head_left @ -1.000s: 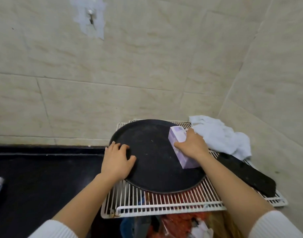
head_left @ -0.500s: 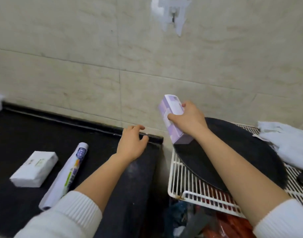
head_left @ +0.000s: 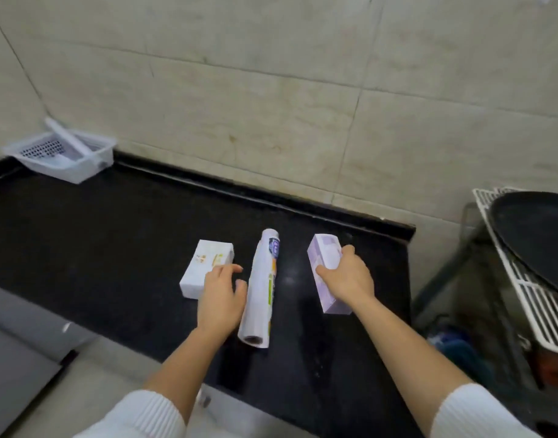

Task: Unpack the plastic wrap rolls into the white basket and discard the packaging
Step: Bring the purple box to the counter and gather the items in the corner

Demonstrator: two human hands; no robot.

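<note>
On the black countertop [head_left: 113,235] my right hand [head_left: 347,276] grips a purple box [head_left: 326,263] that rests on the surface. A plastic wrap roll [head_left: 262,289] in a printed wrapper lies to its left, pointing away from me. My left hand [head_left: 222,292] hovers with fingers apart between that roll and a white box [head_left: 205,263], over the box's near corner. The white basket [head_left: 61,153] stands at the far left against the wall, with a long white roll leaning in it.
A white wire rack [head_left: 530,298] holding a round black pan [head_left: 537,235] stands to the right of the counter, with clutter below it. Tiled wall runs behind the counter. A grey surface [head_left: 15,358] lies at lower left.
My view has swung left from the rack to the counter. My right hand carried the purple box off the black pan and down onto the countertop. My left hand moved over beside the roll.
</note>
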